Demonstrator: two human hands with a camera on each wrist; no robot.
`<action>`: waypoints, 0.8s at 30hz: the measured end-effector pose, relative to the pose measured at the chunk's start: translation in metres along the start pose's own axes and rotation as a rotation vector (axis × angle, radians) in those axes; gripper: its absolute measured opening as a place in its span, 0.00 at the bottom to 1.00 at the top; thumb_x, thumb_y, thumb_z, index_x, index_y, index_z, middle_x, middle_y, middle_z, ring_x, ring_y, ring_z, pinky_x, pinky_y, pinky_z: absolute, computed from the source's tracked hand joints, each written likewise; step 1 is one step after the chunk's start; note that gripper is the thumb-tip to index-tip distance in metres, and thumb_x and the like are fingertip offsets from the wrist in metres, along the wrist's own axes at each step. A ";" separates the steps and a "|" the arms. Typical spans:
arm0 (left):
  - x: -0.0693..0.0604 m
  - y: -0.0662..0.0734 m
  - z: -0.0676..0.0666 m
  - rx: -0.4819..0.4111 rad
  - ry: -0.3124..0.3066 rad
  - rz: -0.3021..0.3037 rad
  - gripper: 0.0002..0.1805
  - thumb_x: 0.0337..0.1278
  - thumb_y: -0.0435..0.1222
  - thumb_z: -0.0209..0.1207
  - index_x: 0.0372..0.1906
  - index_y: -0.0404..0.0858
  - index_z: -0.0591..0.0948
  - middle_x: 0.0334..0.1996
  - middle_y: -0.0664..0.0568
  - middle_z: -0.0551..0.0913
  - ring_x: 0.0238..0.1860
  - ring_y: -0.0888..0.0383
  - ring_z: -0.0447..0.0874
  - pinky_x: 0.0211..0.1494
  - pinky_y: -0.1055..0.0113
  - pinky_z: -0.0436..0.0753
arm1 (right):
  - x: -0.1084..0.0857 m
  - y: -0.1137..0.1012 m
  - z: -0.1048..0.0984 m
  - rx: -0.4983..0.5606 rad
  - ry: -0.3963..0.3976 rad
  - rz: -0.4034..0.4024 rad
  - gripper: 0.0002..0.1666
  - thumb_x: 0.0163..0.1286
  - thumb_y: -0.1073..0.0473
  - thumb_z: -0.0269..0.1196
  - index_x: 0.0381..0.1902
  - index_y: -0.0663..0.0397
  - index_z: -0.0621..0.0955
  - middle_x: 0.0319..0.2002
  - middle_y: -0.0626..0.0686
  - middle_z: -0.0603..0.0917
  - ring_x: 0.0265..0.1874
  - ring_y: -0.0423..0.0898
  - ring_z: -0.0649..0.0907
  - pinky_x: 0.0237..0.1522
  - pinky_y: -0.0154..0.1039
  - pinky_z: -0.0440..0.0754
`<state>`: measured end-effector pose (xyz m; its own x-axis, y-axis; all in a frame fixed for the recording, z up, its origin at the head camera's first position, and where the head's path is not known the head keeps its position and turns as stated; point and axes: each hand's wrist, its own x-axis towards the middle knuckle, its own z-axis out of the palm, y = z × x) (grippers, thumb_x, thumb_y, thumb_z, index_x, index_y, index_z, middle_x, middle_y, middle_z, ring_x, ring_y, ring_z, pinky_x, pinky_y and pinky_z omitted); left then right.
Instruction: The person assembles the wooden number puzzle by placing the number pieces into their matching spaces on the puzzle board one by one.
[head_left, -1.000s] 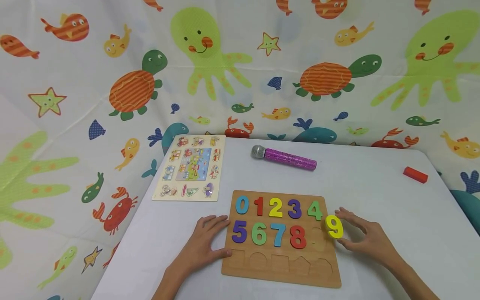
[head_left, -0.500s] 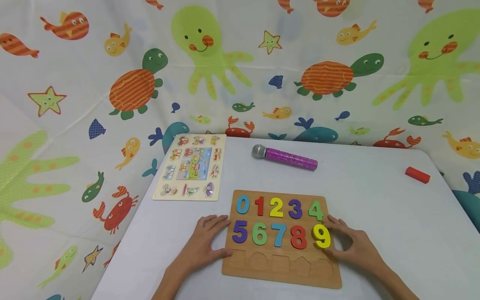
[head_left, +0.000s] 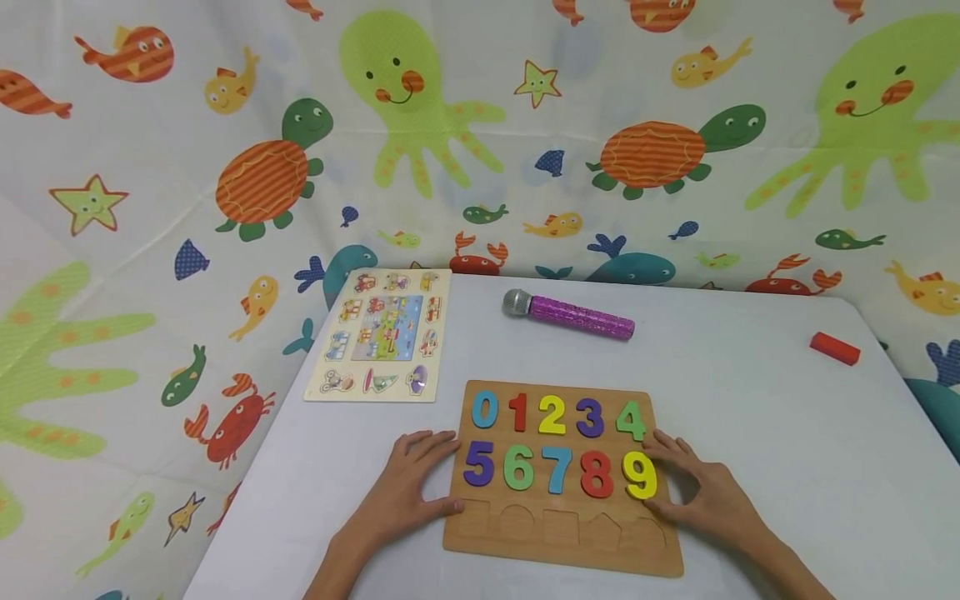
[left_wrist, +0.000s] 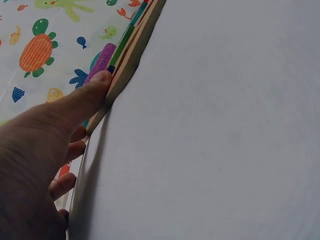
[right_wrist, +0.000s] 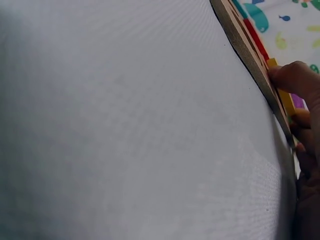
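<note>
A wooden number puzzle board (head_left: 517,533) lies on the table, with digits 0 to 8 in two rows. At the right end of its second row sits the yellow number 9 piece (head_left: 649,477). My right hand (head_left: 708,500) pinches this piece between thumb and fingers; in the right wrist view the thumb (right_wrist: 290,75) touches the yellow piece (right_wrist: 286,102). Along the board's left edge rests my left hand (head_left: 401,487), fingers spread and loosely bent. The left wrist view has its thumb (left_wrist: 97,85) against the board's edge (left_wrist: 122,75).
Behind the board on the left lies a picture peg puzzle (head_left: 322,387). A purple glittery microphone (head_left: 577,317) lies at the back middle, and a red block (head_left: 835,348) at the back right. A curtain with sea animals (head_left: 480,150) hangs behind the white table (head_left: 750,375).
My right hand has carried the yellow 9 left from beside the board to the end of the second row, then shifted it slightly down and left. The left hand has stayed put.
</note>
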<state>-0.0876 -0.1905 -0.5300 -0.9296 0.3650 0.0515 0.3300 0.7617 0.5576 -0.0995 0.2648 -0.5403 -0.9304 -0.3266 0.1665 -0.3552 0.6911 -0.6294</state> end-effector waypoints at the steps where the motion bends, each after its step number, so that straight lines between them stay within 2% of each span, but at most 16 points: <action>1: 0.000 0.000 0.000 0.000 0.000 0.001 0.47 0.44 0.65 0.67 0.71 0.52 0.71 0.71 0.62 0.67 0.71 0.51 0.55 0.71 0.48 0.62 | 0.000 0.000 0.000 -0.001 -0.004 0.002 0.40 0.44 0.52 0.82 0.58 0.45 0.82 0.65 0.63 0.74 0.62 0.73 0.70 0.57 0.70 0.68; 8: -0.001 -0.001 0.002 0.005 0.005 -0.002 0.47 0.44 0.66 0.67 0.71 0.53 0.71 0.71 0.62 0.66 0.71 0.51 0.55 0.71 0.48 0.63 | 0.001 0.002 0.000 0.002 -0.018 0.000 0.41 0.44 0.51 0.82 0.59 0.44 0.81 0.66 0.64 0.73 0.62 0.74 0.69 0.57 0.72 0.68; 24: 0.000 0.000 0.002 0.015 0.007 -0.011 0.47 0.43 0.66 0.67 0.71 0.53 0.72 0.70 0.63 0.67 0.71 0.51 0.55 0.71 0.49 0.63 | -0.001 0.003 0.000 0.001 0.008 -0.033 0.43 0.42 0.52 0.83 0.59 0.43 0.81 0.66 0.61 0.74 0.61 0.73 0.71 0.56 0.70 0.71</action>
<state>-0.0872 -0.1897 -0.5314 -0.9344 0.3525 0.0511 0.3217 0.7735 0.5461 -0.0991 0.2669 -0.5426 -0.9189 -0.3437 0.1936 -0.3856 0.6791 -0.6245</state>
